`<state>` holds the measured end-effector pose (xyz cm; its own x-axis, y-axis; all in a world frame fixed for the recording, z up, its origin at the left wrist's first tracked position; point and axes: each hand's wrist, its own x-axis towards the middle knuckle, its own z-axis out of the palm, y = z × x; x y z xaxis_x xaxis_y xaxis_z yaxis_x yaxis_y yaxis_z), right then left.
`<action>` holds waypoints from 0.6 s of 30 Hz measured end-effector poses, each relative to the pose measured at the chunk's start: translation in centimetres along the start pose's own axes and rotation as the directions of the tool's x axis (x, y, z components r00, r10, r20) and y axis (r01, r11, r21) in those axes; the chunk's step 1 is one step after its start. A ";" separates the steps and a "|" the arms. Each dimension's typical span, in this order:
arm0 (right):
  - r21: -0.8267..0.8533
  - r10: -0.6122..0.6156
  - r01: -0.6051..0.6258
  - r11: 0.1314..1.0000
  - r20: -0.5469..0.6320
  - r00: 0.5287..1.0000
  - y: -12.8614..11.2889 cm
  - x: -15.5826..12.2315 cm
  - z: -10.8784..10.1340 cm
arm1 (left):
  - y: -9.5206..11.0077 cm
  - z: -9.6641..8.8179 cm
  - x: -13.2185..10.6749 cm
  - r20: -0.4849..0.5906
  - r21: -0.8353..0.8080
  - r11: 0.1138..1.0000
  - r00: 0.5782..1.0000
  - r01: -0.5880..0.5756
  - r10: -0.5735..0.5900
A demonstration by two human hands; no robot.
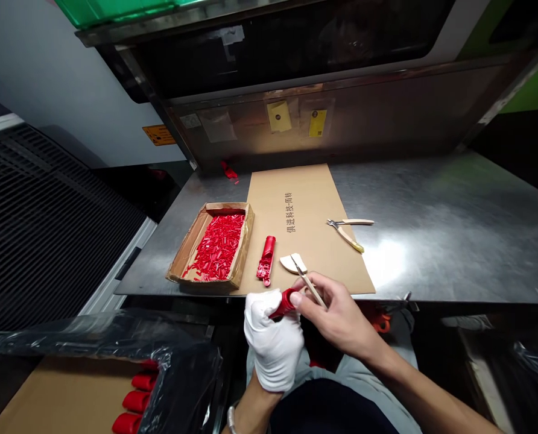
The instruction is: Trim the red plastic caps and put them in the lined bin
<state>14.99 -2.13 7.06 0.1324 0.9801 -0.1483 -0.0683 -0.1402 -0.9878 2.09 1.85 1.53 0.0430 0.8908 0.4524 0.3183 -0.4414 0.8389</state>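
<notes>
My left hand point(274, 342), in a white glove, is closed around a red plastic part point(283, 305) just off the table's front edge. Bare, my right hand point(341, 313) grips a slim knife point(313, 290) with a pale handle, its pointed blade aimed up and away. The right thumb presses against the end of the red part. Beyond the hands, a second red plastic part point(266, 260) lies on the cardboard sheet point(312, 208). Beside it is a white wedge-shaped piece point(291, 262), partly behind the knife's tip.
An open cardboard box point(242, 262) of small red scraps stands left on the metal table point(459, 241). Cutting pliers point(348, 232) rest across the sheet's right edge. A red scrap point(228, 170) lies farther back. Lower left, a plastic-lined carton point(70, 392) holds several red parts.
</notes>
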 end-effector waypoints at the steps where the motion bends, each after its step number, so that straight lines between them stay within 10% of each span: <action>1: 0.004 -0.009 0.009 1.000 0.031 0.999 -0.2 0.3 0.0 | 0.1 -0.1 0.0 0.018 0.002 1.000 1.000 -0.023 0.023; 8: -0.121 0.034 -0.009 0.993 0.205 0.978 -0.9 0.8 -2.5 | 0.7 -2.0 1.1 0.336 -0.142 0.989 0.942 0.039 0.012; 14: -0.253 0.054 -0.018 0.967 0.138 0.989 -1.2 1.2 -3.2 | 0.7 -3.0 2.1 0.699 -0.369 0.817 0.712 0.444 -0.071; 18: -0.266 0.033 -0.018 0.964 0.051 0.998 -1.8 1.0 -3.1 | 1.0 -3.0 2.5 0.677 -0.403 0.806 0.734 0.434 -0.057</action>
<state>18.29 -1.32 8.49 0.0792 0.9808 -0.1781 0.1945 -0.1904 -0.9622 -0.33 3.28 4.35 0.6545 0.7519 0.0798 -0.1066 -0.0127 0.9942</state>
